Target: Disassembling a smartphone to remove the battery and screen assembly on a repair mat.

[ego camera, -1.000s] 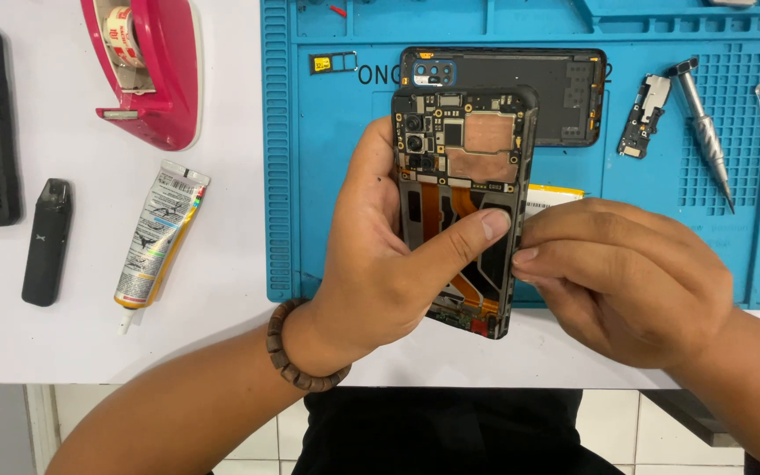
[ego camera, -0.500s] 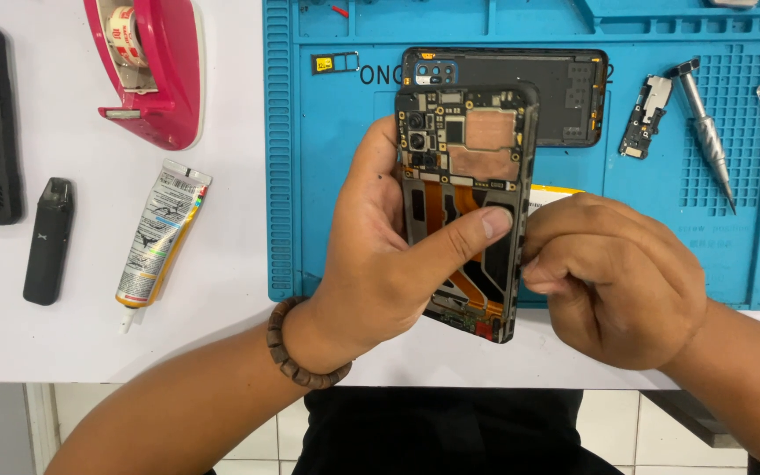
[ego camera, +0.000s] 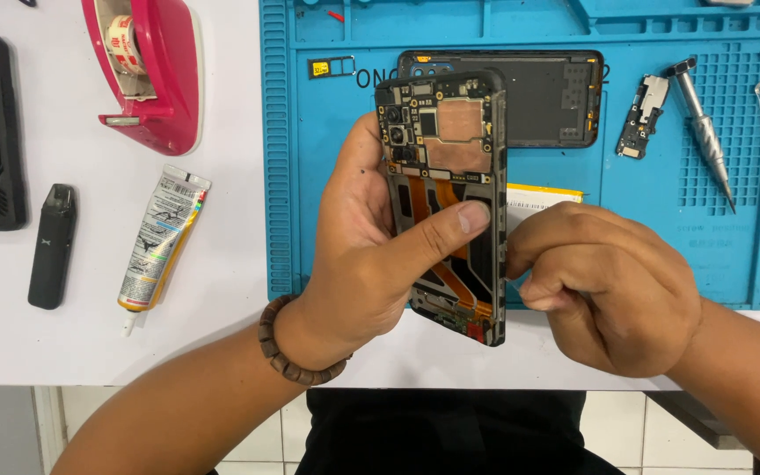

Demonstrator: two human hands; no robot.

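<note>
The opened phone [ego camera: 446, 202] shows a matt copper-coloured metal shield and glossy orange flex ribbons in a dull dark frame. The blue mat [ego camera: 661, 229] looks like matt, moulded rubber. The pink tape dispenser [ego camera: 156, 79] is glossy plastic; the counter [ego camera: 213, 334] is smooth white.

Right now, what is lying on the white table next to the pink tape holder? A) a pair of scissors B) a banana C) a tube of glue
C: the tube of glue lies on the white table, just below the pink tape holder.
</note>
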